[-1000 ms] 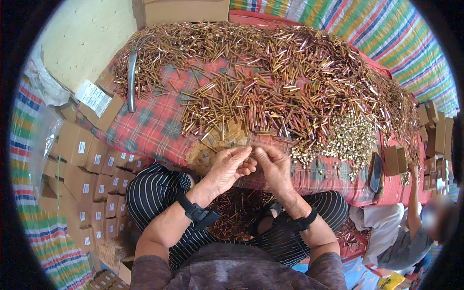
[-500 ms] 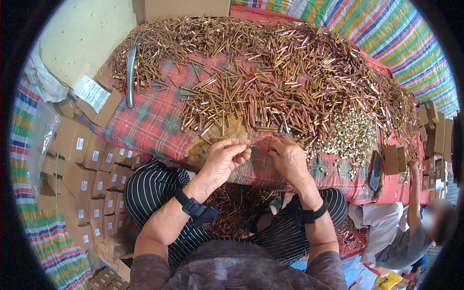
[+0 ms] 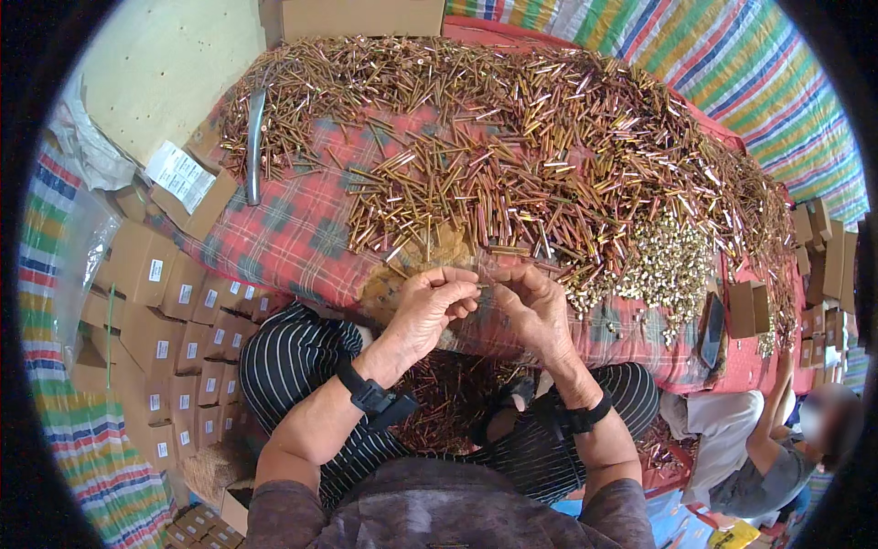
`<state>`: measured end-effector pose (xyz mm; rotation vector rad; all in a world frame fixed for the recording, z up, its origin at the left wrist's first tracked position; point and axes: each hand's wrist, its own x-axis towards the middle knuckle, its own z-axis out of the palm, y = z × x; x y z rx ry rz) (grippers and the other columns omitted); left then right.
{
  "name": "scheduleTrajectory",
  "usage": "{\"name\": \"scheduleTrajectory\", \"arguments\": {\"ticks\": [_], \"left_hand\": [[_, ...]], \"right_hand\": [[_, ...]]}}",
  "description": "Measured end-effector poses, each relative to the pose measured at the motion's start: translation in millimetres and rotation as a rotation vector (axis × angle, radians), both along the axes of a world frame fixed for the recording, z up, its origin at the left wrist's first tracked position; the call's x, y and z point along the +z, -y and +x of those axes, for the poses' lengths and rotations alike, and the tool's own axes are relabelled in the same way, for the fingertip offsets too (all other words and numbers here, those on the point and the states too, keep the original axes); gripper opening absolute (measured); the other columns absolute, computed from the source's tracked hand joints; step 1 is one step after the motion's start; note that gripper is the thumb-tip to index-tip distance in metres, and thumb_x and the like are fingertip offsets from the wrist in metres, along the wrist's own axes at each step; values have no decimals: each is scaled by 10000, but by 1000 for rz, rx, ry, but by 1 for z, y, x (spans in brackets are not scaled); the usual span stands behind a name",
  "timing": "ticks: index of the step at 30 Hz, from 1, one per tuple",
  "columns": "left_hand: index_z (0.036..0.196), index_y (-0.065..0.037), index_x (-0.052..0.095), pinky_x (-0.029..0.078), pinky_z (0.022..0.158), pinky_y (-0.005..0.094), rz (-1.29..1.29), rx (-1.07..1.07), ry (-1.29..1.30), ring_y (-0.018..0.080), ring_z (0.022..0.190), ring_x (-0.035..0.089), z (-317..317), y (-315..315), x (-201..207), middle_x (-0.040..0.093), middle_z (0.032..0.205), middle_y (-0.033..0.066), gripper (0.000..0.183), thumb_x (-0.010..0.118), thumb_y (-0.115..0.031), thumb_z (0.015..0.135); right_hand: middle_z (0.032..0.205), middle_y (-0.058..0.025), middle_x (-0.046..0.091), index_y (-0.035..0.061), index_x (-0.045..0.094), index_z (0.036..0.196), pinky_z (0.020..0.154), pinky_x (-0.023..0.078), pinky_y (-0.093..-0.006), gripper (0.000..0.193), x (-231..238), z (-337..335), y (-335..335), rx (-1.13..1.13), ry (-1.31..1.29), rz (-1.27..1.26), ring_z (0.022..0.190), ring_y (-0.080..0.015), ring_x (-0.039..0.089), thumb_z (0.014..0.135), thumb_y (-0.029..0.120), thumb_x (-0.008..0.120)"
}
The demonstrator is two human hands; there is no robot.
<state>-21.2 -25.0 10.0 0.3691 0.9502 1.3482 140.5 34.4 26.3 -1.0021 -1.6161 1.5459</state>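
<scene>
My left hand (image 3: 432, 306) is closed in a pinch over the near edge of the plaid-covered surface (image 3: 274, 240). A thin metal rod (image 3: 482, 285) sticks out slightly from its fingertips; most of it is hidden. My right hand (image 3: 532, 309) faces it with thumb and fingers drawn together, right beside the rod's end. What the right fingers hold, if anything, is too small to make out. Just beyond both hands lie loose copper-and-gold metal rods (image 3: 485, 206). To the right of them is a heap of small, shiny, pale-gold metal pieces (image 3: 666, 265).
A curved metal bar (image 3: 254, 146) lies at the far left. Labelled cardboard boxes (image 3: 187, 343) are stacked left of my legs. More rods (image 3: 448, 389) lie between my legs. An open carton (image 3: 748, 308) stands at the right, near another person (image 3: 764, 462) reaching toward the surface.
My right hand has moved left and closer to my left hand, so the fingertips nearly meet. The other person's arms have shifted at the right.
</scene>
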Motion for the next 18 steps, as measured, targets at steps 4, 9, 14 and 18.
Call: {"name": "scheduleTrajectory", "arguments": {"ticks": [4, 9, 14, 18], "left_hand": [[884, -15, 610, 437, 590, 209, -8, 9, 2, 113, 667, 561, 0, 1, 2, 619, 787, 66, 81, 636, -52, 816], [869, -18, 608, 410, 573, 198, -6, 22, 26, 100, 653, 545, 0, 1, 3, 617, 773, 67, 63, 628, -48, 817], [864, -16, 607, 397, 557, 190, 28, 25, -11, 88, 628, 535, -1, 2, -1, 618, 747, 63, 67, 628, -58, 816], [866, -20, 610, 393, 542, 185, 37, -5, -115, 71, 617, 530, 1, 5, -4, 622, 743, 46, 84, 640, -75, 809]], "right_hand": [[825, -39, 608, 5, 606, 927, 675, 463, -252, 92, 0, -2, 3, 34, 50, 98, 771, -103, 571, 839, 13, 581], [837, -77, 613, 6, 594, 924, 712, 474, -268, 94, -5, -2, 3, 49, 74, 205, 788, -155, 596, 833, 21, 608], [780, -92, 588, -10, 546, 858, 592, 439, -318, 124, -3, -2, 2, 47, 195, 437, 648, -170, 519, 854, 88, 623], [684, -120, 550, -10, 514, 792, 530, 396, -349, 197, 5, -4, 2, 40, 304, 453, 560, -213, 449, 884, 144, 594]]}}
